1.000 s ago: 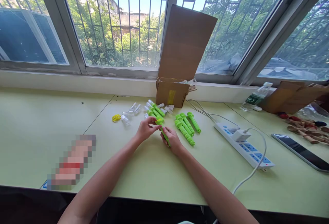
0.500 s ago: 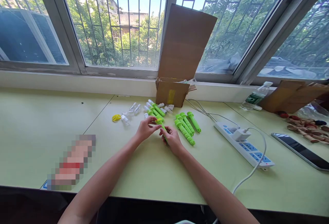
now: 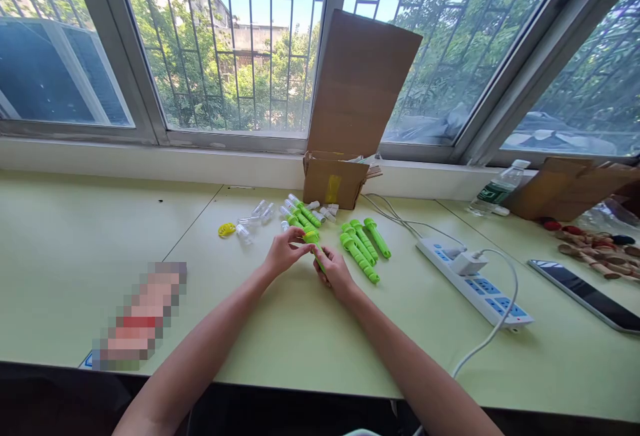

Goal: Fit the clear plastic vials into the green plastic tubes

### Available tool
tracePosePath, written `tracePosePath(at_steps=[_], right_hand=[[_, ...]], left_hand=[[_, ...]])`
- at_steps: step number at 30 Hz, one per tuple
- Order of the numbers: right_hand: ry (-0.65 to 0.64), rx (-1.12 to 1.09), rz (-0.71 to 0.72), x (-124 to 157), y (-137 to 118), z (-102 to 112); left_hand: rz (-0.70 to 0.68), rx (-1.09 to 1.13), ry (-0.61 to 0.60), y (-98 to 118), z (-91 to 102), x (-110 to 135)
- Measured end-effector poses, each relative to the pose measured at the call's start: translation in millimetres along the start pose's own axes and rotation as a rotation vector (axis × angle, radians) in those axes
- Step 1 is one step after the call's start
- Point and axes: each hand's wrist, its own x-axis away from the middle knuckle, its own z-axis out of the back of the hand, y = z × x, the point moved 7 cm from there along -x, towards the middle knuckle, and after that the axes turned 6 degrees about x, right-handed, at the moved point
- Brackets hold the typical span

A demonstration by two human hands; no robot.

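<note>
Both my hands hold one green plastic tube (image 3: 313,239) with a wide head, above the middle of the table. My left hand (image 3: 286,251) has its fingertips closed at the wide head, where a bit of yellow shows. My right hand (image 3: 334,267) is wrapped round the narrow shaft, hiding part of it. Just beyond lie green tubes with clear caps (image 3: 303,212). To the right of my hands are several green tubes without clear caps (image 3: 360,249). Loose clear caps (image 3: 245,233) and a yellow piece (image 3: 227,229) lie to the left.
An open cardboard box (image 3: 330,179) stands by the window. On the right are a power strip (image 3: 475,283) with plugs and cables, a phone (image 3: 585,295), a water bottle (image 3: 497,189) and wooden pieces (image 3: 595,253). A blurred-out flat item (image 3: 140,316) lies at left.
My right hand's fingers have shifted slightly along the shaft, and the held tube has turned a little. My left hand stays at the wide head. Everything else lies as before.
</note>
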Motion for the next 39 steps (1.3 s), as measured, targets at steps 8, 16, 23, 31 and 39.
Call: tracePosePath(at_steps=[8, 16, 23, 31, 39], right_hand=[[-0.003, -0.022, 0.007, 2.8, -5.3, -1.2], [-0.027, 0.01, 0.034, 1.0, -3.8, -1.7], [-0.047, 0.032, 0.049, 3.7, -8.6, -2.4], [0.009, -0.037, -0.01, 3.9, -4.8, 0.0], [0.019, 0.038, 0.037, 2.6, -3.9, 2.0]], left_hand=[[0.009, -0.015, -0.004, -1.0, 0.0, -0.3], [-0.011, -0.033, 0.0, 1.4, 1.2, -0.5], [-0.012, -0.043, 0.006, 1.2, 2.0, -0.3], [0.009, -0.002, -0.003, 3.0, -0.8, 0.3], [-0.007, -0.036, -0.005, 5.1, -0.3, 0.1]])
